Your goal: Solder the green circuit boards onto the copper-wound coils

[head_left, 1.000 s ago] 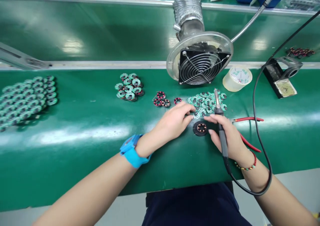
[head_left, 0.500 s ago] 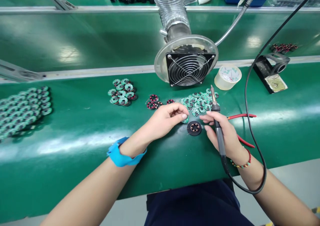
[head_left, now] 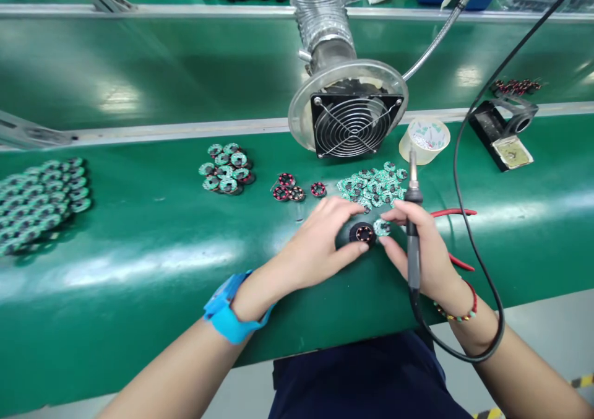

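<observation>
The black coil disc (head_left: pixel 362 233) lies flat on the green worktop (head_left: pixel 153 246), between both hands. The left hand (head_left: pixel 320 242) curls round its near-left edge, fingers touching it but not lifting it. The right hand (head_left: pixel 420 252) is clenched on the soldering iron (head_left: pixel 413 221), tip pointing up and away, while its fingertips pinch a small green board (head_left: pixel 382 226) just beside the disc. The hot tip stands close to the heap of green boards (head_left: pixel 374 185) and the tape roll (head_left: pixel 424 139); a careless tilt could scorch them or a finger. The cable (head_left: pixel 468 177) could snag on the red cutters (head_left: pixel 452 212).
</observation>
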A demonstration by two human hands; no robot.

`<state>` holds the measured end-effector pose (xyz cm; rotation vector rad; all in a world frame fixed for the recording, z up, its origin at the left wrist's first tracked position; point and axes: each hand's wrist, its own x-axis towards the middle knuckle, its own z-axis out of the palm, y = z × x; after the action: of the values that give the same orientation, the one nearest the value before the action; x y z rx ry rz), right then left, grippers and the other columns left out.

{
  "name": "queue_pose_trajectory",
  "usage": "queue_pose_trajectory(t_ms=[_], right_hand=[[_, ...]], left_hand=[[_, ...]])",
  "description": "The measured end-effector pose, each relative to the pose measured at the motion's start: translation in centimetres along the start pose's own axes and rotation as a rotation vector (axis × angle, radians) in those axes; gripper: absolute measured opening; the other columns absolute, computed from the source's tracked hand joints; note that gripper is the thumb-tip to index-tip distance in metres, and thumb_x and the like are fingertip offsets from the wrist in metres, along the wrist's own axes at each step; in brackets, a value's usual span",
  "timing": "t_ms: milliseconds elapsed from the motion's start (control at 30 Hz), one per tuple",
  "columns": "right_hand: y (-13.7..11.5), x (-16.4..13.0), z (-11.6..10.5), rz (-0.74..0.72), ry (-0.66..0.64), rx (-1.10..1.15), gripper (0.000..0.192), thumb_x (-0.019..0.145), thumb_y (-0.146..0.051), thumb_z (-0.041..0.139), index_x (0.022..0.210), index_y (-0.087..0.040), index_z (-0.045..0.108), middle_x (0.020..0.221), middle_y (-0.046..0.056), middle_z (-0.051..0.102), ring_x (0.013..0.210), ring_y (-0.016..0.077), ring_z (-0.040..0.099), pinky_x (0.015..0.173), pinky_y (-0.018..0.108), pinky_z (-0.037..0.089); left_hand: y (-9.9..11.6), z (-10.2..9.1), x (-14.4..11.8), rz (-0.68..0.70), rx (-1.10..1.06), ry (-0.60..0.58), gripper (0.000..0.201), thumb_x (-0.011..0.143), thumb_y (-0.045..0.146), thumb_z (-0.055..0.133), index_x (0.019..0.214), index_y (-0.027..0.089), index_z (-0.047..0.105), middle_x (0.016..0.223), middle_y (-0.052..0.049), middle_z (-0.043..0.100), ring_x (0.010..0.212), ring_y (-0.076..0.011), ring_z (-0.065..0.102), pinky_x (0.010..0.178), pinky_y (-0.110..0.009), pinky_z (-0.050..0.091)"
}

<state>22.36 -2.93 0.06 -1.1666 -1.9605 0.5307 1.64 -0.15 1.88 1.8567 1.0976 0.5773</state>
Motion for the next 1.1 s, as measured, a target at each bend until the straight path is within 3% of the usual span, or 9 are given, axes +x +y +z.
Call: queue_pose_trajectory(t_ms=[67,133,400,533,700,933,1100], right_hand=[[0.8,-0.3,-0.2,0.054,0.029,0.021,0.061,0.088,-0.012,0.061,0.142,-0.029,0.036,0.112,0.006,0.062,0.101,0.0223,0.062,0.093,0.044,0.055],[1.2,-0.5,-0.2,0.082,0.036,0.054,0.063,0.087,-0.011,0.061,0.142,-0.028,0.035,0.112,0.006,0.060,0.102,0.0208,0.061,0.094,0.043,0.054],[0.2,-0.5,1.0,0.077,-0.114,0.256,0.067,0.086,-0.009,0.061,0.144,-0.028,0.031,0.111,0.005,0.059,0.105,0.0196,0.060,0.098,0.040,0.053],[0.1,-0.5,2.0,0.083,-0.236,0.310,0.067,0.087,-0.009,0.060,0.144,-0.030,0.031,0.113,0.005,0.060,0.111,0.0214,0.058,0.102,0.043,0.050],[0.3,-0.5,2.1,0.113,-0.241,0.309,0.067,0.088,-0.007,0.058,0.144,-0.030,0.030,0.116,0.005,0.060,0.115,0.0203,0.057,0.107,0.045,0.046],[0.3,-0.7,1.8,0.165,-0.208,0.276,0.064,0.089,-0.008,0.059,0.143,-0.030,0.032,0.117,0.004,0.060,0.113,0.0163,0.058,0.104,0.036,0.047],[0.4,-0.6,2.1,0.176,-0.217,0.266,0.065,0.089,-0.008,0.060,0.144,-0.029,0.032,0.118,0.004,0.060,0.111,0.0161,0.058,0.103,0.035,0.047]], left_hand=[[-0.4,0.6,0.0,0.065,0.245,-0.074,0.037,0.086,0.022,0.062,0.122,0.017,0.056,0.124,-0.013,0.057,0.114,-0.0296,0.049,0.097,-0.048,0.041],[-0.7,1.4,0.0,0.079,0.367,-0.090,0.028,0.090,0.018,0.054,0.118,0.015,0.059,0.120,-0.013,0.059,0.108,-0.0292,0.049,0.091,-0.047,0.041],[-1.3,3.7,-1.2,-0.012,0.496,0.121,0.011,0.090,0.019,0.054,0.099,0.016,0.060,0.101,-0.009,0.059,0.093,-0.0254,0.048,0.078,-0.040,0.040],[-1.5,3.4,-1.4,-0.028,0.448,0.087,0.017,0.086,0.012,0.052,0.101,0.017,0.058,0.102,-0.009,0.058,0.093,-0.0254,0.048,0.078,-0.040,0.040],[-1.7,1.8,-1.3,0.003,0.308,-0.013,0.024,0.088,0.012,0.052,0.112,0.014,0.053,0.107,-0.010,0.058,0.097,-0.0258,0.048,0.082,-0.042,0.041],[-2.0,0.7,-1.0,0.007,0.255,-0.032,0.007,0.093,0.011,0.050,0.096,0.016,0.053,0.095,-0.006,0.059,0.089,-0.0225,0.048,0.080,-0.040,0.040],[-2.1,0.4,-0.9,0.055,0.157,0.008,0.011,0.094,0.010,0.050,0.087,0.017,0.055,0.087,-0.002,0.059,0.084,-0.0185,0.050,0.078,-0.034,0.041]])
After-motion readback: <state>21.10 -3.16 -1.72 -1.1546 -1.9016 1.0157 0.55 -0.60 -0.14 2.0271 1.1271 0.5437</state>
